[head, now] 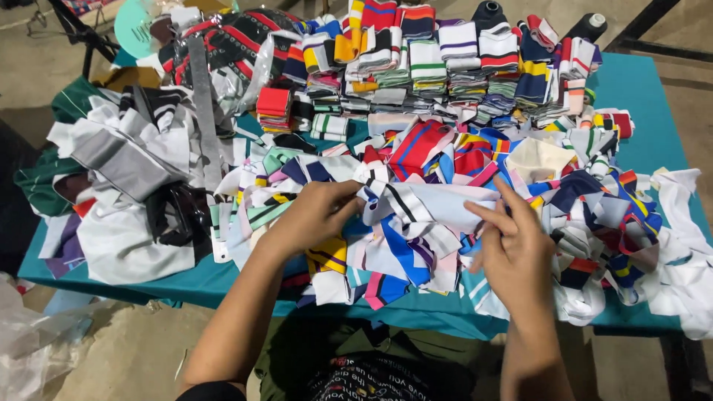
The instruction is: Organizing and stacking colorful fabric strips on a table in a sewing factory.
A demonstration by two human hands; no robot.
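Note:
A loose heap of striped knit fabric pieces [445,171] in many colours covers the middle of a teal-covered table [639,96]. My left hand [316,215] pinches the left end of a white piece with black stripes [423,204]. My right hand [512,241] grips the same piece at its right end, fingers curled over the edge. The piece is stretched between both hands just above the heap.
Folded stacks of striped collars [445,59] line the back of the table. A pile of white, grey and green cloth [119,163] lies at the left. Two dark thread cones [587,26] stand at the back right. White scraps [683,245] hang off the right edge.

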